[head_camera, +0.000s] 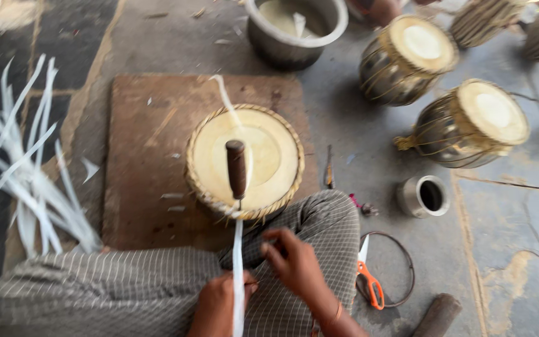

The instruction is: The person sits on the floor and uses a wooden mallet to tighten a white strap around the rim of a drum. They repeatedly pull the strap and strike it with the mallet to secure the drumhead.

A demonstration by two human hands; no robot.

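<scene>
Below the drum's [244, 161] near rim, both hands' fingers [289, 253] pinch the white strap [238, 262], lap crowded.

The wooden board [145, 156] lies mostly bare to the left of the drum [244, 159], with room there for a hand to pass, though white strips [26, 168] pile up just beyond its left edge. To the right the floor [506, 249] is crowded: a small metal cup [423, 196], orange-handled scissors [369, 281] on a wire ring [407, 262], and two finished drums [469, 125]. A metal pot [294, 28] blocks the far side.
</scene>
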